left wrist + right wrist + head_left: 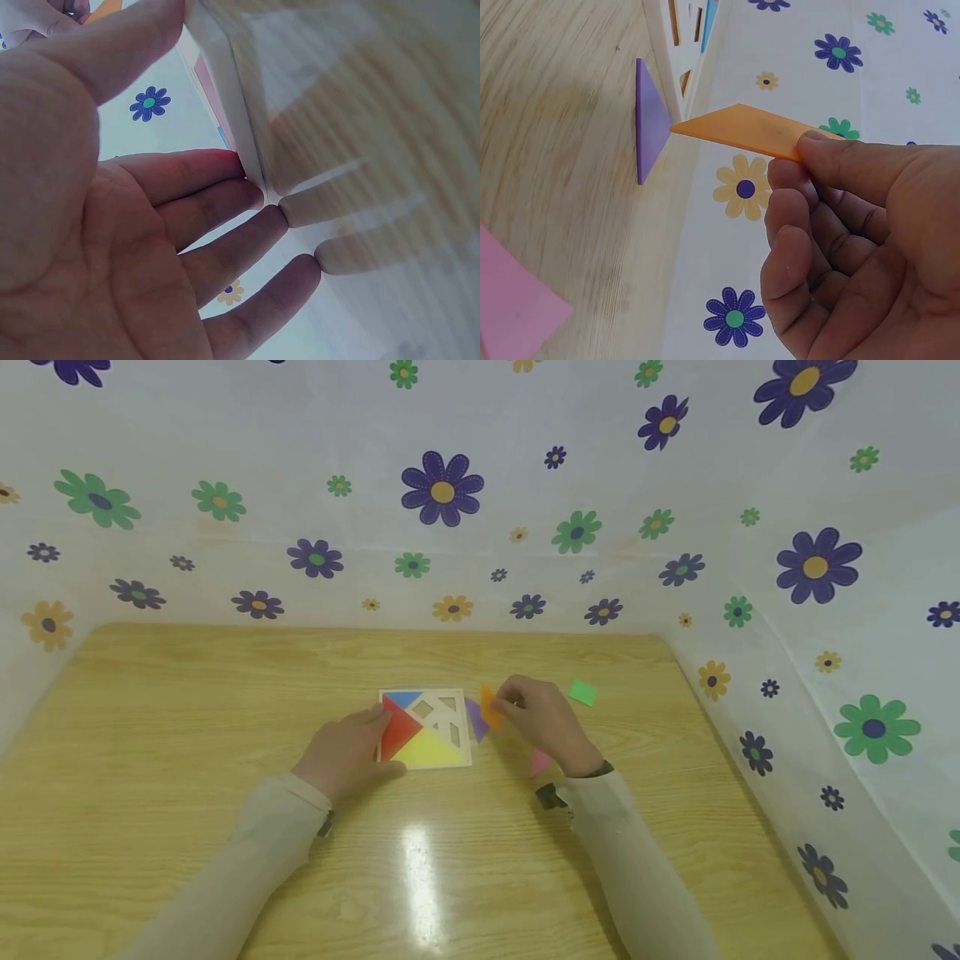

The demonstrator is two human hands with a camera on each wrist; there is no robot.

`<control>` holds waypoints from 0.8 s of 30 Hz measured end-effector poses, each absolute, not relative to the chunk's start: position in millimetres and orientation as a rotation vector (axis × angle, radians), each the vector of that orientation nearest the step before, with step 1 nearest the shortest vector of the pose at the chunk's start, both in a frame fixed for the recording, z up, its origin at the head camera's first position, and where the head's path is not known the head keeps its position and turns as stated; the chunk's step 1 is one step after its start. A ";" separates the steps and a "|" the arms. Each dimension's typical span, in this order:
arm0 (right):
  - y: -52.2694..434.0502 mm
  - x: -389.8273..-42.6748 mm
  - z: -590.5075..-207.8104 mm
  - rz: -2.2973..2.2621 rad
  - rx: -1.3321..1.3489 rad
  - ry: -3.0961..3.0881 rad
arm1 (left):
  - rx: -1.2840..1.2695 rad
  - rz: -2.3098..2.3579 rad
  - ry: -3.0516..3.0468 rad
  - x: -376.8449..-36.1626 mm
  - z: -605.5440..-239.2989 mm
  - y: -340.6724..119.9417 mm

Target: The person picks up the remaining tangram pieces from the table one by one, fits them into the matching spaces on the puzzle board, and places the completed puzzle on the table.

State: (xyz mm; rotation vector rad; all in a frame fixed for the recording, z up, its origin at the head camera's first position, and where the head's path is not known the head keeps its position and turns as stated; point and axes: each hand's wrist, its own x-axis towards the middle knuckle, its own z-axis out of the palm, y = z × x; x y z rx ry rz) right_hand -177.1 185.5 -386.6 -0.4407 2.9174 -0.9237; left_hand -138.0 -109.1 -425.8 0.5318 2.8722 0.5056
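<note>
Orange piece [490,706], a flat foam shape, is pinched at one end between the thumb and fingers of the right hand [546,724], lifted off the wooden table [187,710] just beside the right edge of the white puzzle frame [462,739]. The left hand [347,753] steadies the frame's left side with straight fingers on its edge. Red, yellow and blue pieces already sit in the frame; the step looks like fitting the orange one, which calls for turning it to match an open slot. Purple [475,718], pink [539,762] and green [582,692] pieces lie nearby.
</note>
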 end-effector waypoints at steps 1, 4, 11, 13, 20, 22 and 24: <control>184.6 -176.7 -385.6 -0.930 -0.444 2.917 | 0.535 0.502 2.873 -138.0 -425.5 -109.2; 182.3 -175.8 -383.9 -0.927 -0.446 2.923 | 0.538 0.498 2.875 -138.5 -425.4 -110.0; 174.2 -176.4 -380.6 -0.993 -0.481 2.879 | 0.551 0.484 2.882 -139.5 -426.7 -110.9; 170.7 -177.5 -379.9 -1.014 -0.492 2.865 | 0.551 0.485 2.882 -139.4 -426.8 -110.9; 155.2 -181.5 -379.9 -1.058 -0.489 2.800 | 0.542 0.472 2.879 -138.0 -423.7 -110.9; 151.4 -182.6 -381.1 -1.033 -0.494 2.805 | 0.541 0.473 2.880 -137.9 -422.7 -110.5; 148.8 -183.5 -383.1 -1.015 -0.482 2.797 | 0.539 0.472 2.878 -138.1 -422.3 -110.0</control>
